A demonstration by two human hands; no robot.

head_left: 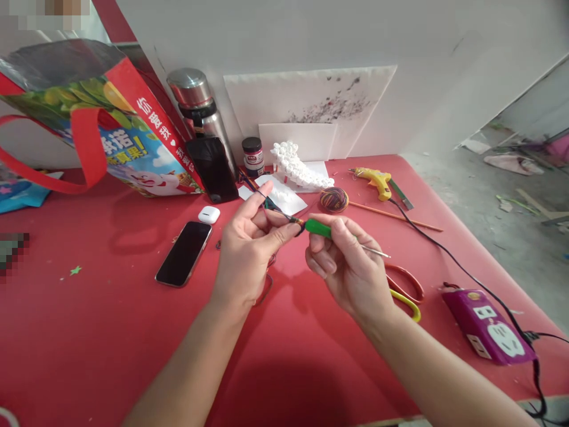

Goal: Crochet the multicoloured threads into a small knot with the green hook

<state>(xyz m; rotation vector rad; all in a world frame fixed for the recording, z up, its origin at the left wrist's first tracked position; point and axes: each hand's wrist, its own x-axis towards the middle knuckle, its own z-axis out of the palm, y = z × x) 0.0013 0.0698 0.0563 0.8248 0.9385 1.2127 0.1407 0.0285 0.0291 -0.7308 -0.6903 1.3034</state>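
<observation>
Between the two hands, in the air above the red table (111, 332): a small dark, many-coloured yarn piece (299, 228), pinched by the left hand (249, 243) between thumb and fingers, forefinger raised with a strand across it. The right hand (355, 261) is closed around a green-handled tool (319, 229), whose handle end meets the yarn piece; a thin metal shaft shows beyond the right fingers. Loose yarn (267, 289) hangs below the left hand.

Handling (judged): yarn piece light, soft, limp; likely to stretch or lose its loops if pulled. Best hold is a light pinch close to the working edge. Tool light and stiff, handle probably smooth; grip mid-handle, mindful of the narrow metal end.

Surroundings: just beyond the hands, a yarn ball (333, 200), round and apt to roll, near one end of a wooden stick (395, 215). Farther ahead of the left hand, a white beaded piece (297, 166), looks fragile, and a dark-lidded jar (253, 155). Right of the right hand, scissors (406, 290), partly hidden by the wrist. Beyond these, a glue gun (377, 181), its black cord (453, 252) running down to a purple socket block (491, 326); a snag risk for a wide right-arm sweep. Left of the left hand, a flat phone (184, 254) and a white case (208, 214) limit elbow room.
</observation>
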